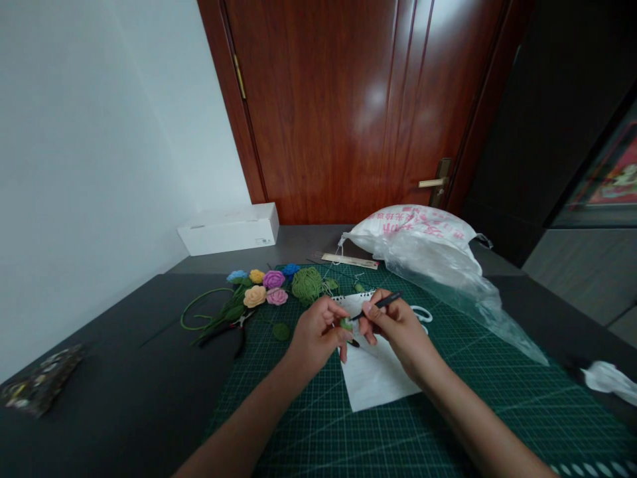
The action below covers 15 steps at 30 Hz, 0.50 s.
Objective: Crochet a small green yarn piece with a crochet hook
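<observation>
- Had the left hand pinched on a small green piece, just above the upper part of a paper sheet.
- Had the right hand clamped on a slim black tool, tilted, with its lower end toward the green piece.
- Could not make out, in so small and blurred a patch, the tip of the tool or any contact there.
- Saw the sheet lying askew on a green gridded cutting mat, with holes along its far edge.
- Spotted white scissor handles beside the right hand, partly covered.
- Noted a flat green leaf left of the left hand, and a ball of green yarn farther back.
- Found a bunch of flowers in purple, pink, peach, yellow and blues, near the yarn, with green stems trailing left over pliers.
- Saw a pale flat strip past the far edge of the mat.
- Saw a white sack with pink print at the back right, and clear plastic spread in front.
- Noticed a long white box on the dark table, before a wooden door.
</observation>
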{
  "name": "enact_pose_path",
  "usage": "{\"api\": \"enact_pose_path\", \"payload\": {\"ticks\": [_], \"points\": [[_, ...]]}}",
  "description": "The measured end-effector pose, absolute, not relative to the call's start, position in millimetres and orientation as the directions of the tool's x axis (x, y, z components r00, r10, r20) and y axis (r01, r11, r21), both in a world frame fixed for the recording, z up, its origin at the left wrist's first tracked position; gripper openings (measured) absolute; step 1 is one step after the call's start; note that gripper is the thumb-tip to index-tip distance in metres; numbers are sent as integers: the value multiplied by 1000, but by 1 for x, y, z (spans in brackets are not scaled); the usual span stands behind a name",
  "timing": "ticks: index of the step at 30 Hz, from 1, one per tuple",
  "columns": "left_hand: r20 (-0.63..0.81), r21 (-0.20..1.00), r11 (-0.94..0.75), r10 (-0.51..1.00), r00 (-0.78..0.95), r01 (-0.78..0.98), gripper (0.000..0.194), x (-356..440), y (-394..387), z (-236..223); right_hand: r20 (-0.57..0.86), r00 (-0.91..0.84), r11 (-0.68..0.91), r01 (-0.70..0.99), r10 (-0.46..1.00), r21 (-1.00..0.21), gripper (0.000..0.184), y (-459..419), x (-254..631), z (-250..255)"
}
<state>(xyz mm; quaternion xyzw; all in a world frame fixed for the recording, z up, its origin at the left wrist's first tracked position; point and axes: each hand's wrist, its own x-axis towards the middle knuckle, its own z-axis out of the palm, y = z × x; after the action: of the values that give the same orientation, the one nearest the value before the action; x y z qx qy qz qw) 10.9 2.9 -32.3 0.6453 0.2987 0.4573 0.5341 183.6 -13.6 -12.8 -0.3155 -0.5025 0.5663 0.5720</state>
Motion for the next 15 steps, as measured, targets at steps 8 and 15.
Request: {"api": "enact_pose_path", "payload": {"ticks": [8, 15], "points": [[235, 971, -232, 900, 367, -55, 16, 15, -3, -33, 349, -131, 347, -37, 928, -937, 37, -17, 178, -21], [269, 954, -299, 901, 342, 37, 16, 11, -3, -21, 412, -35, 406, -114, 910, -907, 31, -24, 173, -18]]}}
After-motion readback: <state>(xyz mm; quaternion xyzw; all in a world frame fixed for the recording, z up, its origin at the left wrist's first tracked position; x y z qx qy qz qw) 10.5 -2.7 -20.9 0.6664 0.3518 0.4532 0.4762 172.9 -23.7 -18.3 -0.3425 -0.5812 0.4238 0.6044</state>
